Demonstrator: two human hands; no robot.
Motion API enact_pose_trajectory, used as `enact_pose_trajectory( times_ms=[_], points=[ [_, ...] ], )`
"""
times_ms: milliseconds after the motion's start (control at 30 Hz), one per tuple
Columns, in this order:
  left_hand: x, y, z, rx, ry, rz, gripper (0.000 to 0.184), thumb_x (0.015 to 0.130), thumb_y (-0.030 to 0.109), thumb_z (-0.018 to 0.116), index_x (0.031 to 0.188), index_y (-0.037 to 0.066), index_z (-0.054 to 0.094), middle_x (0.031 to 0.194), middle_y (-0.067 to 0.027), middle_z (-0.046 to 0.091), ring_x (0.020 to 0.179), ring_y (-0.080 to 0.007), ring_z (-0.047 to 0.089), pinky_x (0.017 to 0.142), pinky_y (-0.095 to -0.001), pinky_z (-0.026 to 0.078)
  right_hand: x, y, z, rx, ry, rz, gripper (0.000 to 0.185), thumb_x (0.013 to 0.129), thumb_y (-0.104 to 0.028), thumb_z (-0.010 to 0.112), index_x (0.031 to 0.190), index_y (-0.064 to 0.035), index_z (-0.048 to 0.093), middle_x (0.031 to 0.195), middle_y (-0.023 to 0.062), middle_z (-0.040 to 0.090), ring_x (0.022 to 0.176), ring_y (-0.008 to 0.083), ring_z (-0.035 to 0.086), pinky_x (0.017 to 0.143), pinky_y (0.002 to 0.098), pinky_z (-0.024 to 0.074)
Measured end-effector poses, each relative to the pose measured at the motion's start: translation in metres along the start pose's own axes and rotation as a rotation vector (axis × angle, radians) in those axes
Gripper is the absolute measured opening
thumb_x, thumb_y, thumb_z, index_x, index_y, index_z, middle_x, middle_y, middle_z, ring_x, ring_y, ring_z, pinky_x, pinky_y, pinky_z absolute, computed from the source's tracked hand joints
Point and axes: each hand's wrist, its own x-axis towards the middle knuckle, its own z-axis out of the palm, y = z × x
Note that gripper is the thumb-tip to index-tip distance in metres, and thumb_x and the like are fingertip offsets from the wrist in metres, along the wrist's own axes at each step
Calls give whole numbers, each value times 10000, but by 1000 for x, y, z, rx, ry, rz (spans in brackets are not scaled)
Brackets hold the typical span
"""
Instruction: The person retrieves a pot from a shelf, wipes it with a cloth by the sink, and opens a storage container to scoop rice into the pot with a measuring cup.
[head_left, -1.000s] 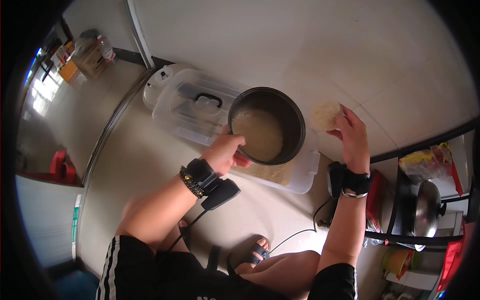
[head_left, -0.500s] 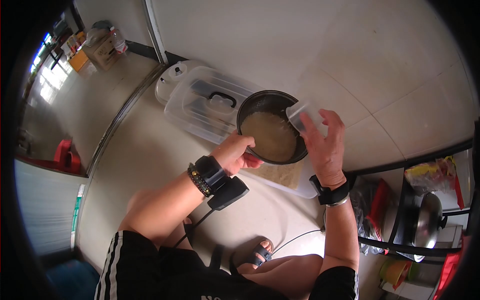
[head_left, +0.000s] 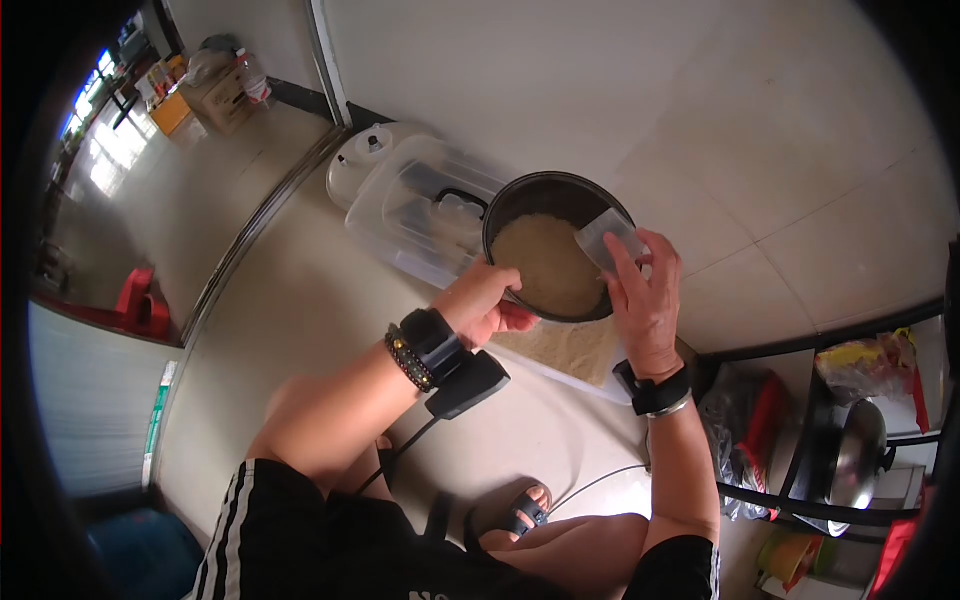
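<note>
Dark pot [head_left: 548,196] — held above translucent bin [head_left: 395,225], pale grain [head_left: 545,262] inside | left hand [head_left: 487,302] — thumb over rim, fingers beneath, gripping pot | right hand [head_left: 648,305] holding clear cup [head_left: 604,237], tilted at pot's mouth; cup's contents hard to make out

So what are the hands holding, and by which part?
The left hand holds the pot by its rim; the right hand holds the clear cup by its side.
</note>
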Motion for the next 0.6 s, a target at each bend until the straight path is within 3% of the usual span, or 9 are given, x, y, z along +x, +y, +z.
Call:
enact_pose_trajectory(
  times_ms=[67,267,367,467,600],
  points=[
    [5,2,-1,-2,-34,51,208,812,71,470,977,-52,498,861,-159,579,631,-249,580,572,-342,488,0,-7,4,51,62,32,511,628,45,681,1101,-134,604,1115,132,457,999,294,468,746,338,450],
    [4,3,-1,-9,-15,50,215,809,68,470,984,-54,494,854,-161,580,629,-251,582,574,-342,494,2,-8,6,65,-36,47,536,608,49,700,1104,-128,599,1122,135,452,961,281,474,721,336,454],
    [1,1,-7,-47,-15,46,229,807,64,469,1000,-56,499,856,-163,580,630,-254,584,580,-345,495,7,-12,-4,59,174,7,553,609,40,707,1124,-121,583,1128,134,451,940,265,481,702,324,457],
    [0,5,-3,-9,1,48,217,804,62,473,986,-51,503,843,-156,582,629,-251,581,590,-350,495,-4,-3,12,79,-77,64,577,613,24,719,1151,-110,561,1128,135,450,933,242,484,698,310,462],
    [2,4,-10,-56,8,49,202,809,68,472,967,-53,506,849,-158,579,641,-246,579,598,-357,494,-7,-5,12,181,121,240,563,656,12,711,1179,-99,535,1123,129,449,892,218,488,698,300,465]
  ],
)
